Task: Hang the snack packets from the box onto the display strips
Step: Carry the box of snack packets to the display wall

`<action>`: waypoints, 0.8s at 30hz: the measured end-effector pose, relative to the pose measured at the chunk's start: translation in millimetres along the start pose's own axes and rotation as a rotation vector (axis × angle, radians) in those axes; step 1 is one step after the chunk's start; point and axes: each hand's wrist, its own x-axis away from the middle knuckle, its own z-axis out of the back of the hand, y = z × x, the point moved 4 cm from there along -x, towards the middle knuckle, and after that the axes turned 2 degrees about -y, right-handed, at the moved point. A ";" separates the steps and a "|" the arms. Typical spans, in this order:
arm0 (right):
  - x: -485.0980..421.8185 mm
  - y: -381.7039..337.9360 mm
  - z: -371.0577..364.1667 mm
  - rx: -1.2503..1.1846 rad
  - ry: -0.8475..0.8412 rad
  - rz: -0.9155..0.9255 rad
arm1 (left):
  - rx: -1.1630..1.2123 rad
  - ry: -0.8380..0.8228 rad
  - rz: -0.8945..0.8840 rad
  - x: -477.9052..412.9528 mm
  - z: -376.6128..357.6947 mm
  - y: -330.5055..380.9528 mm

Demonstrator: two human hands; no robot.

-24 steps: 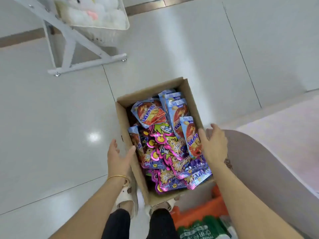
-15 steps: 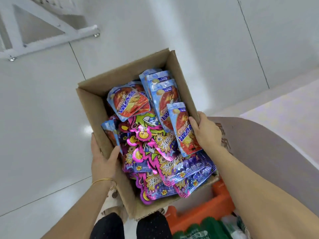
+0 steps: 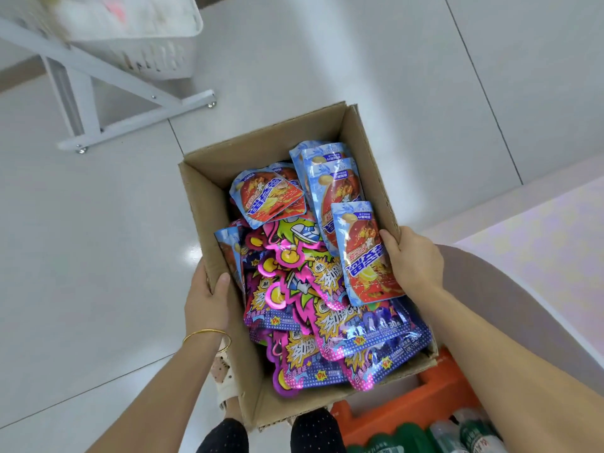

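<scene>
Presently, head view (the only one supplied): a cardboard box (image 3: 261, 152) is held out in front of the person, above a pale tiled floor (image 3: 81, 256).

The left hand (image 3: 206, 300) grips the box's left wall. Its thumb (image 3: 224, 282) is hooked over the rim on the inside and the fingers are wrapped round the outside. The right hand (image 3: 415, 263) grips the opposite wall at the rim in the same way, with one fingertip lying against a packet inside. Holding both walls appears to be meant to keep the open top level, so that nothing slides out.

The box is well filled. Blue-and-red packets (image 3: 367, 256) stand or lean along the right and far sides. Purple packets (image 3: 330, 322) lie flat and overlapping across the middle and the near end. All packets seen are inside the box, and neither hand holds one.

No display strips are in view, so hanging is judged not yet begun; the step in hand looks like carrying or positioning the stock.

Nearby are a white rack (image 3: 108, 80) with a basket (image 3: 147, 50) at the upper left, and an orange crate (image 3: 402, 410) with bottles (image 3: 457, 433) just below the box's near right corner. A thin bracelet (image 3: 204, 332) sits on the left wrist.
</scene>
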 end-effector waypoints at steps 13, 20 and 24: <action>-65.7 -120.1 385.1 -0.122 0.091 -0.015 | -0.262 0.060 -0.255 12.4 120.6 431.5; -207.0 -249.3 574.9 -0.040 0.118 0.000 | -0.170 0.049 -0.224 -75.5 167.7 642.7; -306.6 -336.2 662.6 -0.009 0.152 0.049 | -0.114 0.071 -0.214 -142.1 197.8 764.2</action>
